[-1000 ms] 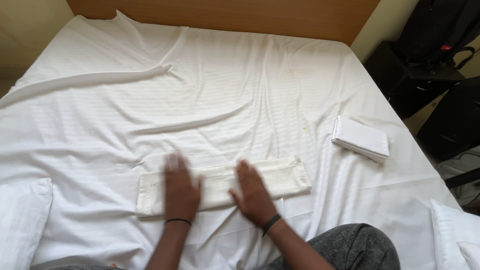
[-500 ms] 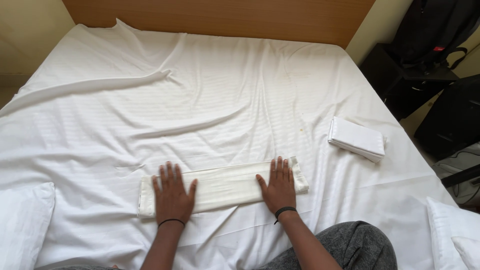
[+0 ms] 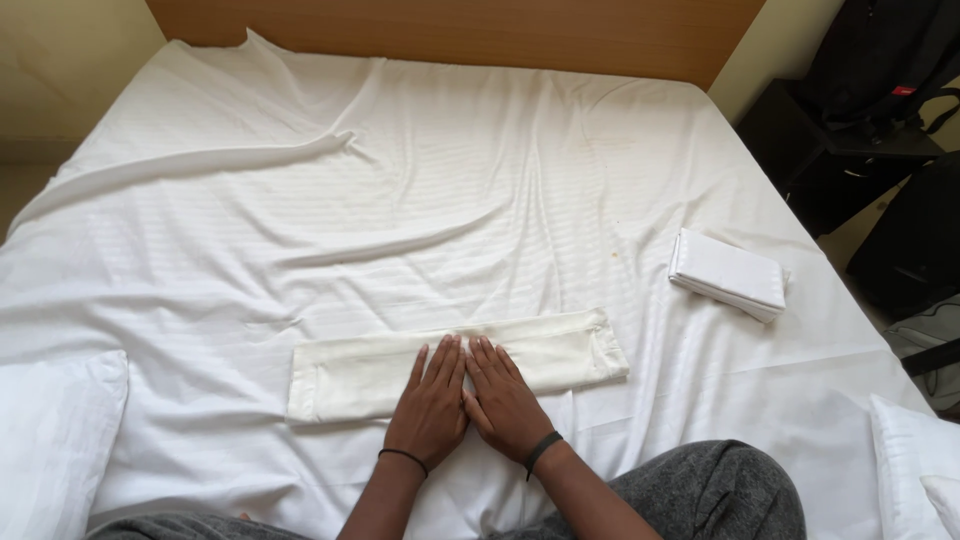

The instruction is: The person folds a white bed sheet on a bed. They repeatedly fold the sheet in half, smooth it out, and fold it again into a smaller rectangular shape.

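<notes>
Both hands, the left hand (image 3: 430,412) and right hand (image 3: 506,406), lie side by side, flat and released, pressing the folded cloth (image 3: 455,361) on the bed (image 3: 480,180).

Count at this moment: two hands, left hand (image 3: 430,408) and right hand (image 3: 505,403), each with one dark wristband, so two wristbands in all. Folded white cloths: two, one long folded strip (image 3: 350,370) and one compact folded stack (image 3: 728,273), both lying on one white bed sheet (image 3: 420,190). Pillows: three visible, one at left pillow (image 3: 50,440) and two overlapping at the right pillows (image 3: 915,460); wooden headboard (image 3: 460,30): one.
</notes>
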